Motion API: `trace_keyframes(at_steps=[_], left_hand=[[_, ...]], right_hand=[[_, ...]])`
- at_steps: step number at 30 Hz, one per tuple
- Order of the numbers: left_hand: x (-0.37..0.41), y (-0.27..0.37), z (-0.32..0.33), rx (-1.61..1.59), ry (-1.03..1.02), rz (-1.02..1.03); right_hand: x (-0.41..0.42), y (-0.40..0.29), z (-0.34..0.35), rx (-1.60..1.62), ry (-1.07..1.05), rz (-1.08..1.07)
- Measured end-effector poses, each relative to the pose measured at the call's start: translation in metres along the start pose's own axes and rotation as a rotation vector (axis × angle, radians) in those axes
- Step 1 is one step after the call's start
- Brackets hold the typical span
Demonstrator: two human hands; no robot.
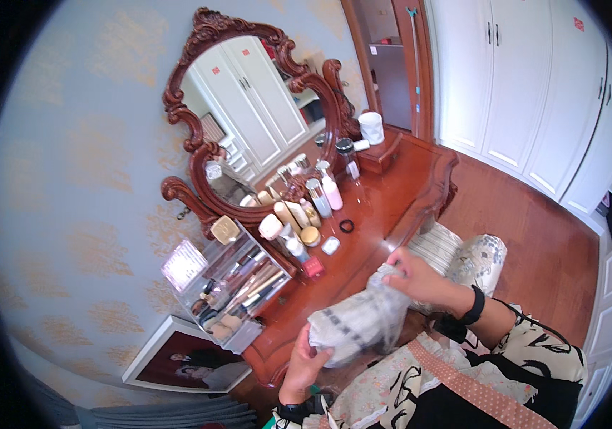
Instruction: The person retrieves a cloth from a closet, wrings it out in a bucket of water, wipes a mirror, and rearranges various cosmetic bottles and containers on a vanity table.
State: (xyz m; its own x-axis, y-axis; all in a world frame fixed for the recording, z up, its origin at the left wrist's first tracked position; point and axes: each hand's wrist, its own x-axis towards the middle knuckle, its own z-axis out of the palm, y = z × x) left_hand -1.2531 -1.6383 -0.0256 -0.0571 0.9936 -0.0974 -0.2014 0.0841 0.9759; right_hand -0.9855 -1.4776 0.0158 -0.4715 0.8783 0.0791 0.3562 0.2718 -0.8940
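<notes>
Between my two hands, above the front edge of a reddish wooden dressing table (333, 289), is a soft bundle of white and grey patterned cloth (357, 322), partly in what looks like a clear plastic bag. My left hand (308, 364) grips its lower left end, thumb on top. My right hand (413, 279) pinches the gathered upper right end with thumb and fingers. A black band is on each wrist. The underside of the bundle is hidden.
Bottles and jars (311, 206), a red box (313, 266) and a black hair tie (346, 226) stand or lie by the carved mirror (252, 118). A clear cosmetics organizer (236, 300) is at the table's left end. A patterned upholstered seat (477, 263) is at right.
</notes>
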Motion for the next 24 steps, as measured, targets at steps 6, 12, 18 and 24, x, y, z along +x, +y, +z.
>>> trace_keyframes(at_steps=[6,12,18,24], left_hand=[[0.016,0.057,0.024,-0.110,0.037,0.233],[0.021,0.079,0.048,0.192,-0.016,0.456],[0.032,0.113,0.054,0.281,0.108,0.571],[0.044,0.186,0.055,0.386,0.314,0.805]], right_hand=[[0.002,-0.007,-0.036,-0.189,-0.170,-0.443],[-0.012,0.040,-0.023,-0.263,-0.215,-0.262],[-0.008,0.024,-0.027,-0.116,0.036,-0.271],[0.034,-0.055,-0.078,1.238,0.049,-0.242]])
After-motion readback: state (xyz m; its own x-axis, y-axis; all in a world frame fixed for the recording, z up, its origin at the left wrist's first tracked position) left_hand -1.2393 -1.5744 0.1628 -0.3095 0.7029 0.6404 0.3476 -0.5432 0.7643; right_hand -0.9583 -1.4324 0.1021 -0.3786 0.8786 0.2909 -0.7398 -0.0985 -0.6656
